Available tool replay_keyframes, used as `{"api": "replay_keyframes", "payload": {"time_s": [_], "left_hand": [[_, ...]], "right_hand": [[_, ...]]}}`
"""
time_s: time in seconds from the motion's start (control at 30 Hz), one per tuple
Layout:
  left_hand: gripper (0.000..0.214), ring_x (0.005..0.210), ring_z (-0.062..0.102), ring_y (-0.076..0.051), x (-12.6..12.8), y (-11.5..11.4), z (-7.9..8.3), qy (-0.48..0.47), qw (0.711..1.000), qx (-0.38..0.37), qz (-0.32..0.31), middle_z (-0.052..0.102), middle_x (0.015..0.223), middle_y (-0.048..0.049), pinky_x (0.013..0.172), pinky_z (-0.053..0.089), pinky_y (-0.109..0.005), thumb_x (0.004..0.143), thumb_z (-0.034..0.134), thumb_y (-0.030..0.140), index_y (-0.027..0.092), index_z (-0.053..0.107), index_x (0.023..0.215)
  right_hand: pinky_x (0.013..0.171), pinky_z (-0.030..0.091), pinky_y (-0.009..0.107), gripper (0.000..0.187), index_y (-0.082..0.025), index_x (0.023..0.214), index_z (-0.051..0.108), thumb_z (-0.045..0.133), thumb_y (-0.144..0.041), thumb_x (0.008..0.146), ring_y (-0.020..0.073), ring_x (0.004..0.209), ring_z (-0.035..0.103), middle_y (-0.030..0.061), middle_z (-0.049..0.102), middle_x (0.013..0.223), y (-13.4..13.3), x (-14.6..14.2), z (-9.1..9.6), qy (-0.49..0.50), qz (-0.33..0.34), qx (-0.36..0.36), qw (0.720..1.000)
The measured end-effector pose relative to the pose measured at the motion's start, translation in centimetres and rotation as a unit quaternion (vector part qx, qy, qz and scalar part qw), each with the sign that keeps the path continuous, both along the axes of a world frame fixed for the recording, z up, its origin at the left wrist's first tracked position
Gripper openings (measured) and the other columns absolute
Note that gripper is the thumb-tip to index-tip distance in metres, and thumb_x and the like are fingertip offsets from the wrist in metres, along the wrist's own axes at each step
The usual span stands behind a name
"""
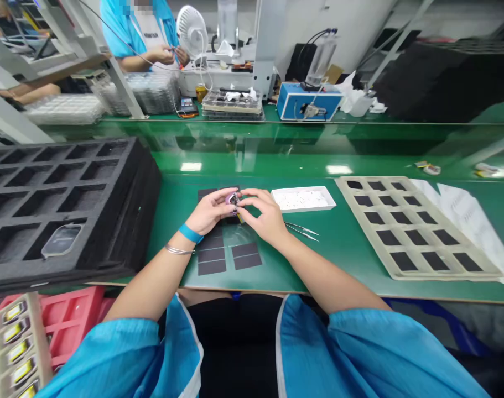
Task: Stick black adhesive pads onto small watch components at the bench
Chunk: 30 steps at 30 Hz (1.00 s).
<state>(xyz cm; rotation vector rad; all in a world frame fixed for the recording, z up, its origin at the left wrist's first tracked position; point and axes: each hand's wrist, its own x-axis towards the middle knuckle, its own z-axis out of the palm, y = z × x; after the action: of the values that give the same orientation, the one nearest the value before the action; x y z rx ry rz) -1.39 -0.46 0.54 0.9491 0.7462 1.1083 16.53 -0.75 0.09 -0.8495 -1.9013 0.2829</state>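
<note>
Both of my hands meet above the green bench, pinching one small metallic part (234, 199) between their fingertips. My left hand (211, 211) wears a blue wristband and a thin metal bangle, and its fingers close on the part from the left. My right hand (263, 214) grips it from the right with thumb and forefinger. Under the hands lie dark rectangular pads (212, 261) on a clear sheet. A pair of tweezers (302, 231) rests on the bench just right of my right hand.
A black foam compartment tray (48, 188) stands at the left. A small white tray (304, 199) and a beige pocketed tray (413, 229) lie to the right. Pink and beige trays (71, 320) sit low left. Across the bench another person (144, 33) works near a fan and machines.
</note>
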Motion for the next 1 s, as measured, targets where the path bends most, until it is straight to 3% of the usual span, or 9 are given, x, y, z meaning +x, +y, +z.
{"api": "replay_keyframes", "payload": {"time_s": [0.17,0.37,0.67,1.0], "left_hand": [[0.049,0.087,0.066,-0.013,0.9,0.1,-0.5,-0.008,0.998,0.053,0.042,0.072,0.097,-0.0032,0.078,0.055,-0.024,0.051,0.090,0.013,0.020,0.071,0.096],[0.050,0.088,0.065,-0.014,0.8,0.3,-1.0,0.027,0.992,0.108,0.059,0.068,0.095,-0.0025,0.081,0.054,-0.026,0.050,0.091,0.015,0.019,0.064,0.091],[0.050,0.087,0.064,-0.014,1.3,-0.1,-0.6,0.061,0.987,0.119,0.085,0.067,0.092,-0.0026,0.082,0.052,-0.027,0.047,0.092,0.017,0.018,0.063,0.088],[0.050,0.087,0.064,-0.013,1.5,0.1,-0.9,0.068,0.986,0.104,0.115,0.066,0.093,-0.0020,0.082,0.052,-0.026,0.047,0.091,0.018,0.017,0.061,0.087]], "right_hand": [[0.093,0.051,0.040,0.008,-0.022,0.085,0.071,0.065,-0.027,0.086,0.0205,0.098,0.065,0.0066,0.072,0.102,0.1,0.1,-0.4,0.007,-0.013,-0.015,1.000],[0.103,0.047,0.042,0.007,-0.021,0.082,0.072,0.066,-0.022,0.083,0.0179,0.093,0.068,0.0055,0.074,0.101,0.1,-0.1,-0.8,0.025,-0.007,-0.008,1.000],[0.113,0.041,0.047,0.010,-0.024,0.079,0.071,0.061,-0.021,0.082,0.0195,0.101,0.069,0.0045,0.073,0.107,0.3,-0.2,-0.9,-0.007,-0.004,-0.051,0.999],[0.107,0.048,0.035,0.009,-0.023,0.082,0.070,0.061,-0.020,0.082,0.0167,0.105,0.068,0.0033,0.073,0.110,1.0,-0.3,-1.8,-0.046,-0.030,-0.038,0.998]]}}
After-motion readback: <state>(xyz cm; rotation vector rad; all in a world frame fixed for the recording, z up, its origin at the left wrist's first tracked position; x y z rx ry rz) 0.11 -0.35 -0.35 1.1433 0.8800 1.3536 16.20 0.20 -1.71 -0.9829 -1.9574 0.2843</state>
